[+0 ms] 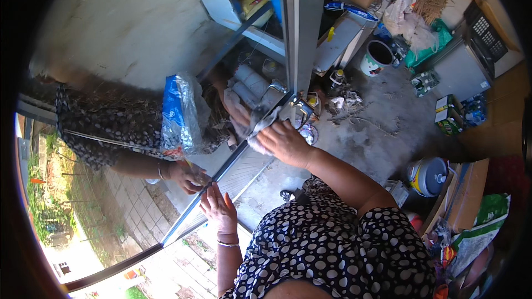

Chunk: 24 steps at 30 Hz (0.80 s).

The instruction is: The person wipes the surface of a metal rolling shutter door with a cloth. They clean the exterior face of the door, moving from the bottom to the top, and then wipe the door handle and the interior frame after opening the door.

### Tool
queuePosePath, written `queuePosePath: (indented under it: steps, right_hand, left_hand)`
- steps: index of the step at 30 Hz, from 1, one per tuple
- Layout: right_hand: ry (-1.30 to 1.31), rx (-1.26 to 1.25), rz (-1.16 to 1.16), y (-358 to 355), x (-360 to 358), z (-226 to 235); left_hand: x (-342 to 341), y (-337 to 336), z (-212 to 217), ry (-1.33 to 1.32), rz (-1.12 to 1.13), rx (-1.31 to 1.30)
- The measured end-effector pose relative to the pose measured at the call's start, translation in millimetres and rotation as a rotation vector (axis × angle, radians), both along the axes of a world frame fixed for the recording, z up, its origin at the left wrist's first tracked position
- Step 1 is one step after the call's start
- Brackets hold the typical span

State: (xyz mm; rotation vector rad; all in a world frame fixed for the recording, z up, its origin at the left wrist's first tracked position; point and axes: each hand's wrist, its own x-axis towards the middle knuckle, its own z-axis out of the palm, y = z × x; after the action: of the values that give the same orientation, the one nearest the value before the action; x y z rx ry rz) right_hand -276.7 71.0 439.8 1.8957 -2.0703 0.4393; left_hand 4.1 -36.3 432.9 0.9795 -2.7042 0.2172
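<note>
A glass door [111, 33] with a narrow dark metal edge [189, 209] runs diagonally across the left side, its pane mirroring my arms and dotted top. On the upper part of that edge, my right hand [288, 147] presses a pale cloth [259, 145], its fingers bent over it. Just beyond the cloth sits a metal door handle [302, 108]. Lower down, my left hand [219, 210] rests its outstretched fingers against the edge, holding nothing. A blue and silver package [180, 113] shows in the pane; whether behind it or reflected I cannot tell.
A grey upright post [306, 27] stands beyond the handle. On the concrete floor are a dark-mouthed bucket [377, 58], a bottle [337, 79] and scraps [349, 101]. Cartons [448, 115], a grey round container [428, 177] and flattened cardboard [465, 194] crowd the right side.
</note>
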Motion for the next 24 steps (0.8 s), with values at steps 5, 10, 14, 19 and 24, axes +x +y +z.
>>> queuePosePath:
  steps: [5, 10, 14, 19, 24]
  right_hand:
    - [-0.274, -0.078, -0.28, 21.9, -42.5, 12.5]
    - [-0.594, -0.173, -0.315, 64.0, -81.4, 36.0]
    - [-0.769, -0.179, -0.385, 107.5, -110.0, 48.3]
    - [-0.874, -0.069, -0.459, 142.0, -170.3, 24.6]
    - [-0.903, -0.095, -0.318, 154.6, -218.7, 16.2]
  left_hand:
    - [-3.4, 3.4, 3.1, 0.032, 0.007, -0.013]
    - [-7.2, 3.2, 2.9, 0.082, -0.022, -0.061]
    - [-14.8, 12.1, 10.7, 0.038, 0.05, -0.084]
    - [-78.5, 46.0, 29.5, 0.108, 0.078, 0.011]
    - [-188.7, 90.9, 39.1, 0.155, -0.103, 0.397]
